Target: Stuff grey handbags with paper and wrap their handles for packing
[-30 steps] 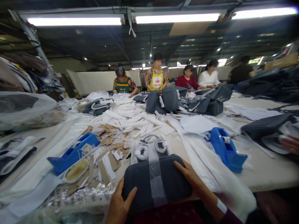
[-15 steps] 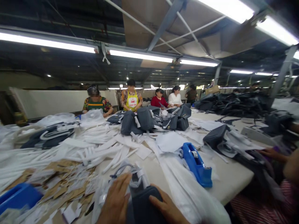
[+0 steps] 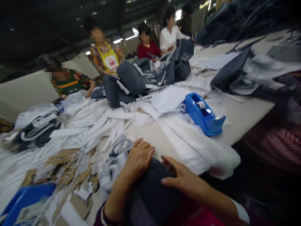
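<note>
A dark blue-grey bag (image 3: 152, 186) stands tilted on the near table edge, close against my body. My left hand (image 3: 139, 158) is closed over its upper left edge, fingers bent together. On the bag's right side, my right hand (image 3: 177, 172) has thumb and forefinger apart; the thumb touches the bag's face, and some fingers are partly hidden. Left of the bag is a bundle of grey straps and clear plastic wrap (image 3: 113, 168).
A blue tape dispenser (image 3: 204, 114) stands on the right, by white sheeting (image 3: 185, 147). Cardboard and paper scraps (image 3: 70, 179) and white strips (image 3: 82, 125) cover the left. Stuffed grey bags (image 3: 131, 78) lie ahead. Co-workers (image 3: 109, 58) are across the table; striped cloth (image 3: 282, 144) shows at right.
The view has tilted and dropped toward the table. My left hand has moved onto the bag's top edge. My right hand has loosened, its thumb and forefinger now apart.
</note>
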Demonstrator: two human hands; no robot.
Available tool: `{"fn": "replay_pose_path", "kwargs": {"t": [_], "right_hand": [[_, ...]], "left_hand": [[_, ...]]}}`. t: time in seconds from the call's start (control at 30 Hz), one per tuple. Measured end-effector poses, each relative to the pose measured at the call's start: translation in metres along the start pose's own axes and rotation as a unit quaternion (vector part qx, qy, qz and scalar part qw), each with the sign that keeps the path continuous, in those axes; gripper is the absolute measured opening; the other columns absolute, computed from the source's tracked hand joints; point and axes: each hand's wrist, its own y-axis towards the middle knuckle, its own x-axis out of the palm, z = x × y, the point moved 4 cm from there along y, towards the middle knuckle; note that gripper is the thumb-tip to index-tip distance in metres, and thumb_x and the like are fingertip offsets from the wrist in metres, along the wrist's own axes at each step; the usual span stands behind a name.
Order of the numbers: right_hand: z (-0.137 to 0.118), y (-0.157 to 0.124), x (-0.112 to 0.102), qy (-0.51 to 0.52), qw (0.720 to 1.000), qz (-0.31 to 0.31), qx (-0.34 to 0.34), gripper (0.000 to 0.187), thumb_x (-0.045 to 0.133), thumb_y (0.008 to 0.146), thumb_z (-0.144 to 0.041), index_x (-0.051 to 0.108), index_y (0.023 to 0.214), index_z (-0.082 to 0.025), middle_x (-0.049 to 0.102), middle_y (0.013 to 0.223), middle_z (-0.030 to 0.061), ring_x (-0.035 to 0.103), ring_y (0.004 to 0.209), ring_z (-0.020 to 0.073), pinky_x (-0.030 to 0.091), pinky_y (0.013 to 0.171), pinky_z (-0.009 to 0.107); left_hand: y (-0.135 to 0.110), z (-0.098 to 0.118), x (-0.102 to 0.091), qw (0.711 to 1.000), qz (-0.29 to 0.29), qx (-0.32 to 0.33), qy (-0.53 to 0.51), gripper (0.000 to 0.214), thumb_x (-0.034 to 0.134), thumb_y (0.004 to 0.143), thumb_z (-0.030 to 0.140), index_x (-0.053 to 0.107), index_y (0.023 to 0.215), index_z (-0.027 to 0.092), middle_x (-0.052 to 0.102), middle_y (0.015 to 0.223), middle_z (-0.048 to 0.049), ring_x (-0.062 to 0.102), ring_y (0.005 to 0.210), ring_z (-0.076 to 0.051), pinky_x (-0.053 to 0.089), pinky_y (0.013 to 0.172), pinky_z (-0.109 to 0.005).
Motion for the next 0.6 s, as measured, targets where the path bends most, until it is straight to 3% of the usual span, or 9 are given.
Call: {"fn": "replay_pose_path", "kwargs": {"t": [0.1, 0.23, 0.43, 0.6], "right_hand": [[-0.011, -0.001, -0.004, 0.011, 0.999, -0.018, 0.04, 0.093, 0.071, 0.061, -0.027, 0.032, 0.146, -0.021, 0.055, 0.122, 0.0072, 0.054, 0.101, 0.0238, 0.043, 0.094, 0.038], [-0.023, 0.001, -0.007, -0.013, 0.996, -0.055, 0.075, 0.1, 0.069, 0.064, -0.024, 0.019, 0.15, -0.02, 0.044, 0.137, 0.0103, 0.05, 0.113, 0.0247, 0.038, 0.102, 0.04], [-0.022, 0.013, -0.006, -0.02, 0.998, -0.058, 0.031, 0.103, 0.066, 0.063, -0.019, 0.013, 0.151, -0.019, 0.029, 0.151, 0.0103, 0.028, 0.137, 0.0277, 0.023, 0.113, 0.043], [-0.025, 0.023, 0.002, 0.033, 0.997, -0.06, 0.026, 0.101, 0.064, 0.063, -0.016, 0.014, 0.15, -0.023, 0.029, 0.151, 0.0083, 0.032, 0.135, 0.0262, 0.026, 0.112, 0.043]], "left_hand": [[0.007, 0.0, -0.002, 0.999, -0.032, -0.007, -0.025, 0.037, 0.027, 0.098, 0.023, 0.063, 0.107, 0.021, 0.065, 0.096, -0.0012, 0.058, 0.095, -0.013, 0.025, 0.111, -0.042], [0.01, -0.001, -0.001, 0.994, -0.096, -0.019, -0.055, 0.037, 0.027, 0.097, 0.022, 0.061, 0.112, 0.024, 0.064, 0.103, -0.0011, 0.055, 0.103, -0.015, 0.022, 0.111, -0.043], [0.009, -0.003, 0.002, 0.985, -0.158, 0.022, -0.06, 0.036, 0.031, 0.093, 0.027, 0.054, 0.12, 0.024, 0.061, 0.118, -0.0029, 0.042, 0.124, -0.021, 0.01, 0.113, -0.046], [0.014, 0.002, 0.001, 0.982, -0.167, 0.005, -0.083, 0.03, 0.032, 0.091, 0.028, 0.058, 0.106, 0.023, 0.06, 0.109, -0.0047, 0.048, 0.114, -0.022, 0.012, 0.112, -0.047]]}}
